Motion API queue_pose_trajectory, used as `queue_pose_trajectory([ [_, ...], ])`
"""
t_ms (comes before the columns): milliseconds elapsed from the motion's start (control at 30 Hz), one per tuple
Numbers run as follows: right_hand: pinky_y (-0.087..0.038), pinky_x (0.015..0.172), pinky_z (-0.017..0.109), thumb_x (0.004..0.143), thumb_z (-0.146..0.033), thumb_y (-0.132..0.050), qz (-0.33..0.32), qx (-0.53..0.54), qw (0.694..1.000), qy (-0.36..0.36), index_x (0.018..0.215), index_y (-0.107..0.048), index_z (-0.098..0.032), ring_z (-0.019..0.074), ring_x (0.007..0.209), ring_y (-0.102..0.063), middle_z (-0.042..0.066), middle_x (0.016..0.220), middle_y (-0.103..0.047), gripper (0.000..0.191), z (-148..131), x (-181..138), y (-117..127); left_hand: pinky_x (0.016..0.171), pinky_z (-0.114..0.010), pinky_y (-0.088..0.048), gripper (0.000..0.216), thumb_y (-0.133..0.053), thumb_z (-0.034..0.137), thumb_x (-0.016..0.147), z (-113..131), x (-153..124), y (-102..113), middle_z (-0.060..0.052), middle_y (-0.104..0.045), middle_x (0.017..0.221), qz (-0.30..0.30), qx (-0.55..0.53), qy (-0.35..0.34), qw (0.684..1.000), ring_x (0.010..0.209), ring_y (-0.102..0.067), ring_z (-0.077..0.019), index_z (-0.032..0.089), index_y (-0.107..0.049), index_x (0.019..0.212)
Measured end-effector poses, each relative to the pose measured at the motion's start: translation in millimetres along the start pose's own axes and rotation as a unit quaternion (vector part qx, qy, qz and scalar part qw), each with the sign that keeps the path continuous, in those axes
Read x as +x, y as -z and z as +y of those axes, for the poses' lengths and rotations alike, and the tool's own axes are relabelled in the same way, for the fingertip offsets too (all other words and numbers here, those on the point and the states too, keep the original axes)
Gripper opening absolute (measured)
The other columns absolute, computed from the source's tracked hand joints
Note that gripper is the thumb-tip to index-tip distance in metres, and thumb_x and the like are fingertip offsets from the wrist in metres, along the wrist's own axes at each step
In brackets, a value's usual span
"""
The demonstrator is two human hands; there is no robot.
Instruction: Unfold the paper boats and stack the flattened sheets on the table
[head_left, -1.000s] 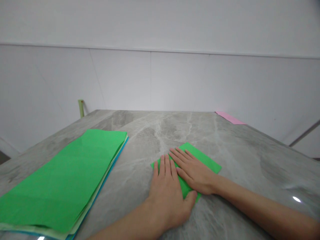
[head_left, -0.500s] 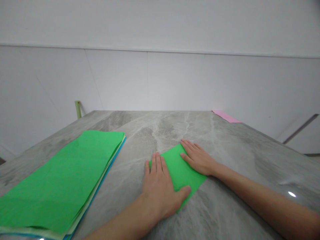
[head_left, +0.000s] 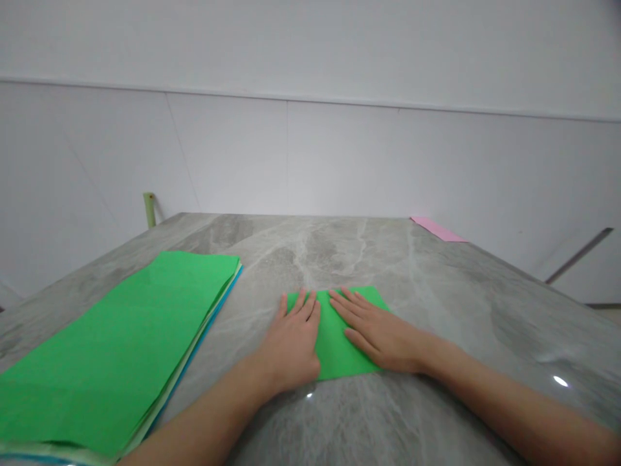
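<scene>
A green sheet of paper (head_left: 332, 349) lies flat on the grey marbled table (head_left: 272, 252), its near edge almost level with the table front. My left hand (head_left: 294, 343) rests palm down over its left side, fingers stretched and slightly spread. On the right part of the sheet lies my right hand (head_left: 371, 327), flat too, with fingers pointing up and to the left. Both hands cover much of the paper, so whether it is folded cannot be told.
To the left lies a stack of larger coloured sheets (head_left: 126, 336), green on top with pale and blue edges beneath. A pink sheet (head_left: 439, 230) sits at the far right table edge. Behind is a white wall (head_left: 339, 155); a light green post (head_left: 149, 210) stands beyond the far left.
The green sheet has turned from a slant to nearly square with me. My left hand has shifted left and tucked its thumb in; my right hand has moved left and nearer.
</scene>
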State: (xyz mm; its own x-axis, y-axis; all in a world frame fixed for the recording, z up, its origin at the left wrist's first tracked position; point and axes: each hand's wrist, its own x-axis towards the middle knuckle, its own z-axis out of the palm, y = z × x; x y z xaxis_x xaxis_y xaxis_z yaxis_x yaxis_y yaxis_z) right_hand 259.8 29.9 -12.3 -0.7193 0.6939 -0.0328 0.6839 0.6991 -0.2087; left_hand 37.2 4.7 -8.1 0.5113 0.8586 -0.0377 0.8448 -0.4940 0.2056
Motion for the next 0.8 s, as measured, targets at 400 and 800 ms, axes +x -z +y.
queue_pose_trajectory([
  [400, -0.015, 0.125, 0.047, 0.103, -0.049, -0.030, 0.007, 0.035, 0.999, -0.017, 0.157, -0.025, -0.012, 0.0235, 0.152, -0.015, 0.012, 0.164, -0.018, 0.066, -3, 10, -3, 0.123, -0.049, -0.019, 0.075, -0.028, 0.050, 0.097, 13, 2, -17, -0.022, -0.020, 0.162, 0.061, 0.002, 0.019, 0.998, 0.151, -0.016, -0.0334, 0.000, -0.029, 0.153],
  [800, -0.020, 0.123, 0.050, 0.102, -0.054, -0.027, 0.022, 0.020, 0.997, -0.073, 0.157, -0.025, -0.015, 0.0253, 0.151, -0.020, 0.010, 0.164, -0.021, 0.068, 12, 3, -2, 0.122, -0.052, -0.020, 0.096, -0.034, 0.066, 0.090, 16, 3, -14, -0.029, -0.016, 0.160, 0.058, 0.020, 0.104, 0.993, 0.150, -0.015, -0.0390, -0.006, -0.026, 0.152],
])
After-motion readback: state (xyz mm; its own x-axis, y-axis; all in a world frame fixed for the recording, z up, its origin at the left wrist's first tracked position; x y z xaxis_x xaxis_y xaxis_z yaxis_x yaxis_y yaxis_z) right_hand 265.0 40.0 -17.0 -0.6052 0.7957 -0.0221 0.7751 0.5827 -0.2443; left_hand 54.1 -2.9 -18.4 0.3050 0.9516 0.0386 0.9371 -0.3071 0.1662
